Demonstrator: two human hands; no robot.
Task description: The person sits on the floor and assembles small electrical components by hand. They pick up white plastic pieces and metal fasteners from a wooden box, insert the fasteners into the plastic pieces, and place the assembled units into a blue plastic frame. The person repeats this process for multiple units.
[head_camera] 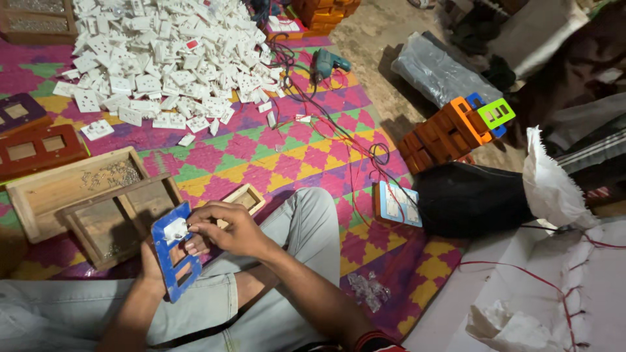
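A blue plastic switch plate [168,257] with rectangular cut-outs stands on edge over my lap. My left hand [154,268] holds it from behind, mostly hidden by the plate. A small white socket piece [175,230] sits in the plate's upper cut-out. My right hand [225,227] pinches that white piece against the plate with its fingertips. My legs in light grey trousers [297,228] lie beneath both hands.
A big heap of white socket pieces [163,58] covers the patterned mat [274,156] at the back. Wooden trays [85,195] with screws lie left, a small wooden box [244,197] by my hand. A teal drill [324,63], red wires, orange plates [447,133] and a black bag [466,199] lie right.
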